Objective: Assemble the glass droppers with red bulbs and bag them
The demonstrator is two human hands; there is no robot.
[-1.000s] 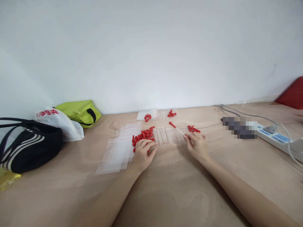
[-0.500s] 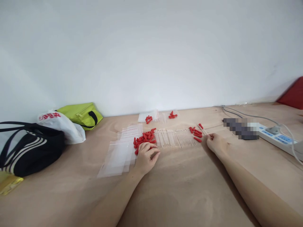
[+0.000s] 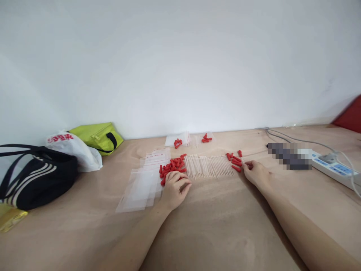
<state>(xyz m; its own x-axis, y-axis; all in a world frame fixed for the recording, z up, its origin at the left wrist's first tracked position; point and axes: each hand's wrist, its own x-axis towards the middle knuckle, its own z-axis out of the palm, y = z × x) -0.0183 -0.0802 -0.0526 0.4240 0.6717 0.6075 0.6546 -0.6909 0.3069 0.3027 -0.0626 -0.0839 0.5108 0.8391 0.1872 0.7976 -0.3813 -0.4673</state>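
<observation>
My left hand (image 3: pixel 175 189) rests at the near edge of a heap of red bulb-shaped caps (image 3: pixel 173 164). Its thumb and a finger curl together, and anything between them is too small to make out. To the right of the heap lies a row of thin pale sticks (image 3: pixel 208 166). My right hand (image 3: pixel 256 172) is closed in a pinch beyond the row's right end, beside several loose red caps (image 3: pixel 236 163). A red-tipped stick (image 3: pixel 240 153) points away from its fingertips; the pale shaft is barely visible.
Overlapping clear zip bags (image 3: pixel 135 192) lie left of the heap. More red caps (image 3: pixel 178 143) sit at the back by the wall. A black bag (image 3: pixel 53 178), a white plastic bag (image 3: pixel 84 156) and a green pouch (image 3: pixel 98 137) stand left. A power strip (image 3: pixel 332 165) with cables lies right.
My right hand has shifted slightly left and nearer the loose red caps, and less of the stick's pale shaft shows. My left hand has stayed nearly still.
</observation>
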